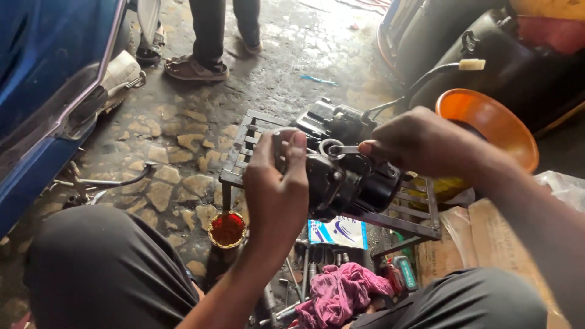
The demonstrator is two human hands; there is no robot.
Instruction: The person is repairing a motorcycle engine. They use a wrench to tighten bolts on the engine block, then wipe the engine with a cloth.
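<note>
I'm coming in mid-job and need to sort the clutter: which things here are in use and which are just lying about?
In use: left hand, right hand, wrench, black engine part, metal stand.
Lying about: orange funnel, pink rag, tin of red fluid.

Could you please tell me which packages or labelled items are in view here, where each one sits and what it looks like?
Flat pouch: under the metal stand, below the left hand; rectangular, white and blue with printing.
Small labelled item: on the floor right of the pink rag; oblong, teal and red, too small to identify.
No signs or screens.
</note>
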